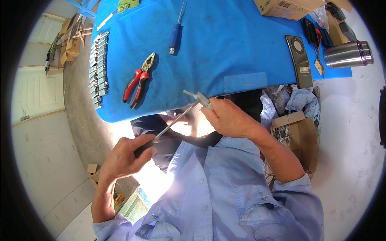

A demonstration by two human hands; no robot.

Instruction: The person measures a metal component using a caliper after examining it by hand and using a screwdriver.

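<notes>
My left hand [128,156] is closed round the dark handle of a screwdriver [173,122]. The long thin shaft slants up and to the right. Its tip meets a small grey metal part [204,99], which my right hand [232,117] grips between thumb and fingers. Both hands are in front of the table's near edge, above my lap. Most of the screwdriver's handle is hidden in my left fist, and my right fingers cover part of the metal piece. Nearest on the table lie red-and-black pliers [139,80], jaws pointing away; farther back is a blue-handled screwdriver [175,38].
Several similar metal parts [99,68] line the left edge of the blue-covered table [219,44]. A phone [298,60], a steel flask [346,54] and a cardboard box [287,7] stand or lie at the right. Below sits an open carton [303,138] holding metal pieces.
</notes>
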